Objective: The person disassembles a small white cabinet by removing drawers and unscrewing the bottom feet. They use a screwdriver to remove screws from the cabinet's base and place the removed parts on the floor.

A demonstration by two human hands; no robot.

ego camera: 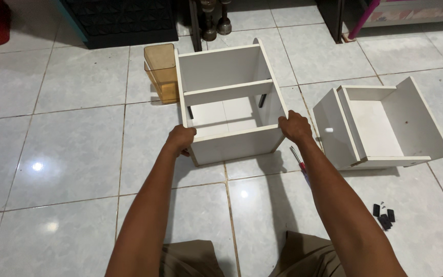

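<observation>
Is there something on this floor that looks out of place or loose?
Yes. A few small black parts lie scattered on the tiles at the right, and a red-handled tool lies partly under the right forearm. The cabinet between the left hand and the right hand looks undamaged.

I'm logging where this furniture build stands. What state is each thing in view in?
White cabinet frame: standing on the tiled floor, open, no drawer in it.
Left hand: gripping the frame's near left corner.
Right hand: gripping the near right corner.
White drawer: out of the frame, on the floor, empty.
Amber plastic container: beside the frame, empty.
Screwdriver: lying on the floor, unheld.
Small black parts: loose on the floor.
</observation>
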